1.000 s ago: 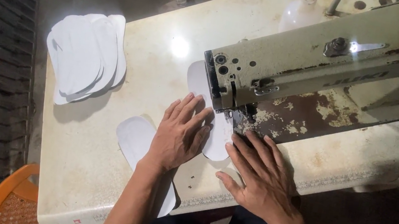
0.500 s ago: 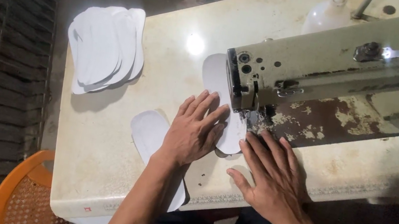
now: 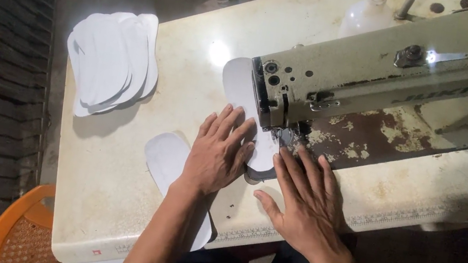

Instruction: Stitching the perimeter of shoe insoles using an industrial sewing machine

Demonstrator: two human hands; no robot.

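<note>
My left hand [image 3: 218, 152] lies flat, fingers spread, on a white sole-shaped piece [image 3: 238, 85] that runs under the head of a cream sewing machine [image 3: 386, 68]. My right hand [image 3: 303, 198] presses flat on the table just right of it, fingertips at the needle area [image 3: 280, 134]. A second white piece [image 3: 168, 161] lies under my left forearm, near the table's front edge. Neither hand grips anything; both rest palm down.
A stack of several white sole-shaped pieces [image 3: 112, 60] sits at the table's far left. The cream table [image 3: 109, 186] has a rusty plate [image 3: 374, 134] under the machine arm. An orange chair [image 3: 13, 221] stands at lower left, a white bottle [image 3: 367, 14] behind the machine.
The view has shifted, so everything sits further right and lower. Both hands have stayed flat on the piece at the needle, with the piece edging slightly through.
</note>
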